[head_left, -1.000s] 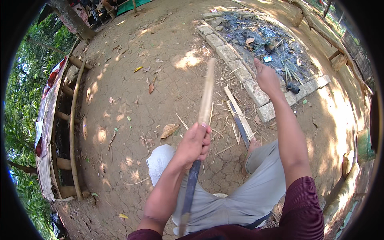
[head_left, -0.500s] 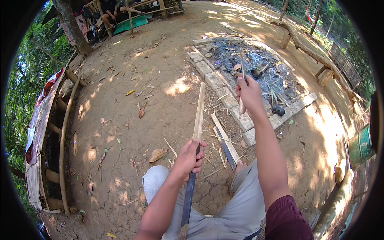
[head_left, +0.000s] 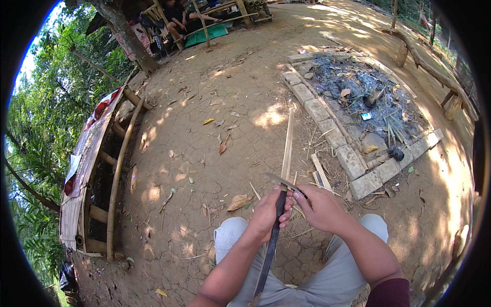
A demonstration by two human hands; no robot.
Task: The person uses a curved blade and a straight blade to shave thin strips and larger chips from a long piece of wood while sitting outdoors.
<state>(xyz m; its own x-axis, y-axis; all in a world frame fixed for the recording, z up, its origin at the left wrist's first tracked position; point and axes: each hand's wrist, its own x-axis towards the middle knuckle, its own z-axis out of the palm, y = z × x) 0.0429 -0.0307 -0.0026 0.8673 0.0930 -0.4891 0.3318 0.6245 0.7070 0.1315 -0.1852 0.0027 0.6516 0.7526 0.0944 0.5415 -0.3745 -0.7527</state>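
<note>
My left hand (head_left: 265, 217) is closed around a long split wooden strip (head_left: 288, 146). Its upper part is pale and bare, and its lower part is dark, running down between my knees. My right hand (head_left: 322, 209) grips a knife (head_left: 277, 179), whose handle is mostly hidden by the fingers. The blade lies across the strip just above my left hand, where the pale part meets the dark; whether it cuts in cannot be seen. On the ground beyond my right hand lies another split piece (head_left: 320, 171), pale and dark, with thin slivers around it.
A fire pit edged with blocks (head_left: 332, 134) lies ahead to the right, holding ash and a dark can (head_left: 395, 153). To the left stands a low bamboo bench (head_left: 94, 169). A person (head_left: 176, 19) sits at the far left beside a tree trunk (head_left: 123, 36). Dry leaves (head_left: 239, 202) dot the cracked soil.
My right hand has come down and left with the knife, from near the fire pit onto the strip. My left hand still holds the strip. The view has turned leftward.
</note>
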